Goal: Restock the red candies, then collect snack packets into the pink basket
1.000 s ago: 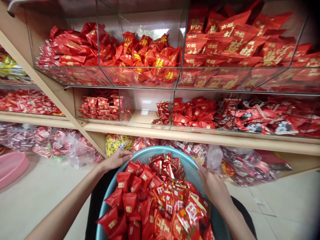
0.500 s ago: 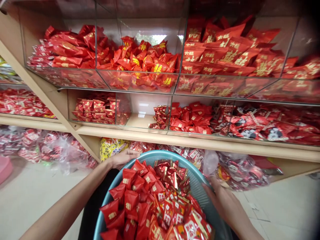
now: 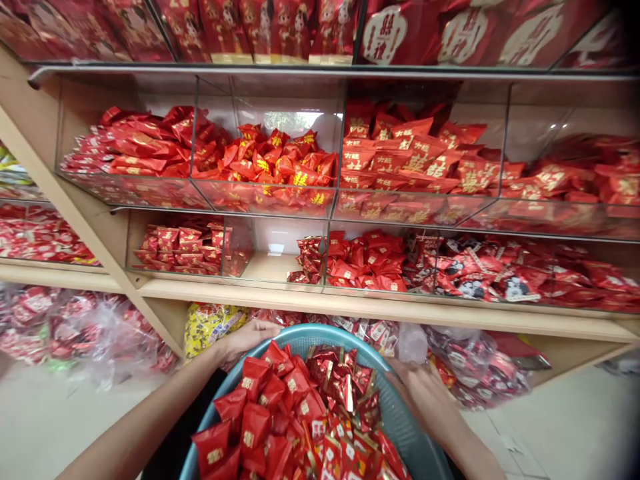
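Observation:
A round blue-green plastic basket is in front of me at the bottom of the view. Red wrapped candies fill it: matte red packets with gold print on the left, shiny red-and-gold ones at the back right. My left hand is closed on the far left part of the rim, its fingers partly hidden behind it. On the right side my right hand grips the rim, fingers over the edge. The basket's near side lies outside the view.
Wooden shelving with clear dividers holds red candy packets in compartments. Below the lowest board lie a yellow bag and plastic bags of red candies. More bagged candies sit on the tiled floor at left.
My view has tilted up, so the shelves appear lower and an upper row of red bags shows. My right hand has shifted toward the far rim. The left hand keeps its hold.

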Demonstrator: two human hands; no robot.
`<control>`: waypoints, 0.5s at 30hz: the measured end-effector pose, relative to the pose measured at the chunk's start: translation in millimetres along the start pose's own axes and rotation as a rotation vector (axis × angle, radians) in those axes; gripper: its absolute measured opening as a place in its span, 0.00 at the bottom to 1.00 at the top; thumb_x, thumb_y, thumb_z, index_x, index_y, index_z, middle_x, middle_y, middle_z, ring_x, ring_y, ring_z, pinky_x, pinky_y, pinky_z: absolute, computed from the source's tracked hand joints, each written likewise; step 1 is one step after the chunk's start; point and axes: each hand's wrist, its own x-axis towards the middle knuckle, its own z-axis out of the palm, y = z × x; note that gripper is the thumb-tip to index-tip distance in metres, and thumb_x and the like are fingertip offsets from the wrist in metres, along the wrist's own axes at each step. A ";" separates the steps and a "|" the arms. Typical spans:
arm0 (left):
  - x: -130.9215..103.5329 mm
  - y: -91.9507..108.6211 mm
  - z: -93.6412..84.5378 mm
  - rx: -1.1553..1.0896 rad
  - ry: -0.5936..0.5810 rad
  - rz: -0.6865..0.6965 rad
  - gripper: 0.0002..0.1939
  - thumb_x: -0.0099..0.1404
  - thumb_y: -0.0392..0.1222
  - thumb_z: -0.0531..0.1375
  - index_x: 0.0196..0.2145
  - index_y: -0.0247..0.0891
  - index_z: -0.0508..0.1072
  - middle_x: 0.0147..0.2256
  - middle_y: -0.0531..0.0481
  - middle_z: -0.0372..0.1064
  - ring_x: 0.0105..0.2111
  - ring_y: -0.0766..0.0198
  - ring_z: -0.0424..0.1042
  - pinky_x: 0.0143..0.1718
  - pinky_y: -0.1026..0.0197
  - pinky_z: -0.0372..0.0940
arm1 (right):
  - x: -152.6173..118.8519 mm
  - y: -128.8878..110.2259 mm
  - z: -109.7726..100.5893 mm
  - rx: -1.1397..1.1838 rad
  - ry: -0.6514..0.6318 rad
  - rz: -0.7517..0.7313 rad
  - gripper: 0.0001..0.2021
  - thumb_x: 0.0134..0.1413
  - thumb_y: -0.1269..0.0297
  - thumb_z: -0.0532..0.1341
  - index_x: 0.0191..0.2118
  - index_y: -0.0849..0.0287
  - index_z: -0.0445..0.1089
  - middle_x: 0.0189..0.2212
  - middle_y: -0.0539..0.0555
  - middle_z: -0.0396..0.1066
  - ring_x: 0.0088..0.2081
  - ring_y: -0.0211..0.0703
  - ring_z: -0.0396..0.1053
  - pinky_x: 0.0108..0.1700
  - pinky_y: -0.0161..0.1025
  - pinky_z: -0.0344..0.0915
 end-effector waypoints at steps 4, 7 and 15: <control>14.4 9.6 5.3 0.022 -0.037 -0.015 0.23 0.46 0.53 0.69 0.37 0.34 0.78 0.30 0.47 0.77 0.28 0.63 0.73 0.35 0.61 0.65 | -12.3 4.8 3.4 -0.134 0.090 -0.071 0.11 0.61 0.64 0.51 0.41 0.55 0.69 0.29 0.54 0.76 0.29 0.45 0.73 0.37 0.42 0.61; 21.5 16.8 9.8 0.029 -0.081 -0.039 0.22 0.45 0.53 0.69 0.34 0.34 0.79 0.29 0.48 0.77 0.27 0.64 0.73 0.35 0.62 0.65 | -23.4 6.2 6.7 -0.231 0.163 -0.122 0.08 0.60 0.65 0.53 0.41 0.56 0.68 0.26 0.53 0.75 0.29 0.47 0.72 0.38 0.44 0.61; 43.5 17.0 17.7 0.015 -0.190 -0.090 0.21 0.44 0.52 0.70 0.34 0.36 0.79 0.31 0.48 0.78 0.29 0.63 0.73 0.38 0.60 0.66 | -53.7 7.2 2.7 -0.317 0.167 -0.206 0.07 0.57 0.68 0.54 0.40 0.57 0.67 0.20 0.51 0.72 0.23 0.45 0.70 0.32 0.42 0.63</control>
